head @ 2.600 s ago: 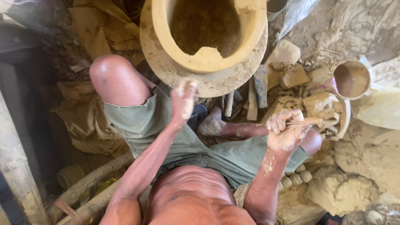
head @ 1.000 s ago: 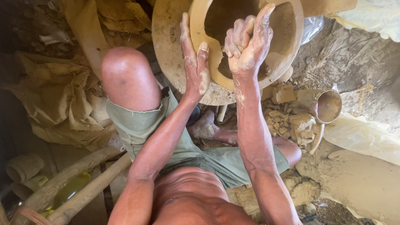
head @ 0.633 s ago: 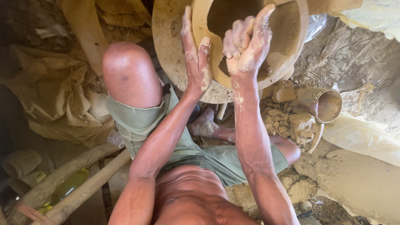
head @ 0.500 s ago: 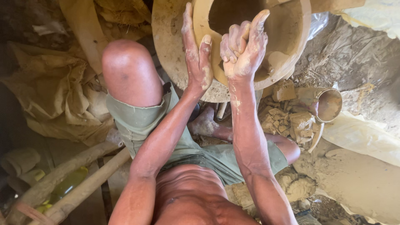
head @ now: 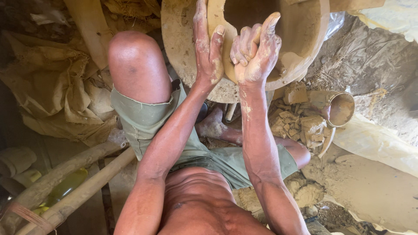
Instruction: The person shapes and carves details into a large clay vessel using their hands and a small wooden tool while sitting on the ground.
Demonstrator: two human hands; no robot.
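Left hand (head: pixel 208 52) flat and open, fingers straight and together, pressed against the outer wall of the pot (head: pixel 278 39). Right hand (head: pixel 257 52) half curled at the pot's near rim, index finger stretched up, the other fingers folded over the rim toward the inside; gripping nothing apart from the clay wall caught between the two hands. Both hands smeared with pale wet clay, forearms streaked too.

Pot at the top of the view, thick-walled, tan, its hollow dark. Under the pot, a round clay-caked wheel (head: pixel 183 48), wider than the pot. Left of the pot, a raised bare knee (head: pixel 137 65) and green shorts (head: pixel 148 126). Just below the pot, a clay-dusted foot (head: pixel 213 126) tucked under the wheel's edge. Down and to the right of the pot, a pile of broken clay lumps (head: pixel 300 122), and just beside it a small metal cup (head: pixel 339 109) holding muddy water. Farther right of the pot, pale plastic sheeting (head: pixel 383 143). Well left of the pot, crumpled sacking (head: pixel 52 91); far below and left of the pot, two wooden poles (head: pixel 74 187) lying slantwise.
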